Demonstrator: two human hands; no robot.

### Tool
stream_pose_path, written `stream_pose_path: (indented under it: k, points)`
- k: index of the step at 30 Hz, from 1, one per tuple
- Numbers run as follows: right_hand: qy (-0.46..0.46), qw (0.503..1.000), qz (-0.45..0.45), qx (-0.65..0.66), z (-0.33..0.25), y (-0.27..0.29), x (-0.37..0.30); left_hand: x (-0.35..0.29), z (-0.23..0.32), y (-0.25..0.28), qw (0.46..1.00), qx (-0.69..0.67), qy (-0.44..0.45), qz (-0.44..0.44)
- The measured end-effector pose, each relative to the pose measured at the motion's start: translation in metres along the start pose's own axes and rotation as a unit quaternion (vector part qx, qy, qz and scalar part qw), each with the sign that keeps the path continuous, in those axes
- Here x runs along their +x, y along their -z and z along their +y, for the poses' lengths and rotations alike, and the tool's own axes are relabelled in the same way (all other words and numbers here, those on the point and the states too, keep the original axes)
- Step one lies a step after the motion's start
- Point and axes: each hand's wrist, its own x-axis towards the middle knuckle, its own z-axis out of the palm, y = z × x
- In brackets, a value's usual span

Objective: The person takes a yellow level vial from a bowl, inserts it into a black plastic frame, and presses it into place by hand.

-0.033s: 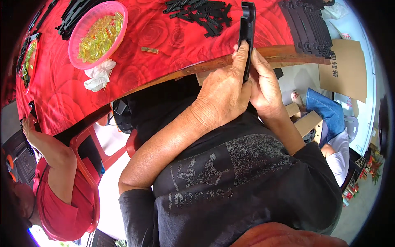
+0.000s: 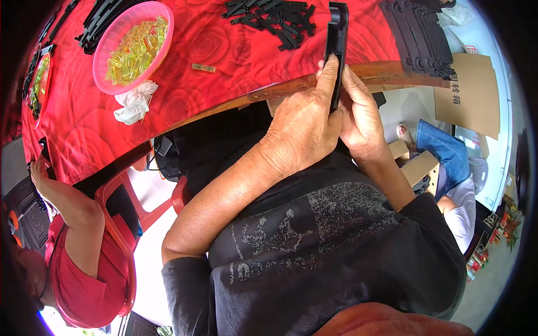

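A long, narrow black plastic channel piece (image 2: 337, 33) stands nearly lengthwise away from me, held above the table's near edge. My left hand (image 2: 305, 129) grips its near end, with the index finger stretched along the inside of the channel. From the other side my right hand (image 2: 361, 115) supports the same piece, thumb alongside it and the other fingers partly hidden behind. Left of the piece, a single small clear-yellow vial (image 2: 203, 68) lies on the red tablecloth (image 2: 224, 42). More yellow vials (image 2: 131, 56) fill a pink plastic basket (image 2: 101, 78).
Small black parts (image 2: 280, 22) lie heaped at the far middle, with long black strips (image 2: 423, 39) stacked at the right edge. A crumpled tissue (image 2: 134, 103) sits below the basket. A person in red (image 2: 89, 280) works at the left. Cardboard (image 2: 468, 95) stands at the right.
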Motion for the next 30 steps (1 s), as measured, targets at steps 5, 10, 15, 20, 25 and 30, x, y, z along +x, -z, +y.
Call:
stream_pose_path:
  k: [5,10,15,20,25,30]
  points:
    - [0.014,0.998,0.055,-0.019,0.000,-0.009,0.001,0.001,-0.002,0.001,1.000,-0.005,-0.011,0.011]
    - [0.032,0.998,-0.056,-0.017,-0.006,0.000,0.006,-0.006,0.007,-0.005,0.997,0.015,-0.007,0.077]
    - [0.032,0.999,-0.039,0.003,-0.002,-0.004,0.007,-0.009,0.009,-0.005,0.988,0.082,-0.028,0.126]
    - [0.024,0.999,-0.029,-0.022,-0.003,-0.007,0.005,-0.009,0.009,-0.006,0.986,0.097,-0.026,0.132]
    - [0.024,0.999,-0.024,-0.020,-0.003,-0.011,0.004,-0.010,0.008,-0.007,0.986,0.106,-0.022,0.129]
    - [0.022,0.999,-0.036,0.012,-0.001,-0.003,0.006,-0.009,0.007,-0.007,0.987,0.095,-0.025,0.127]
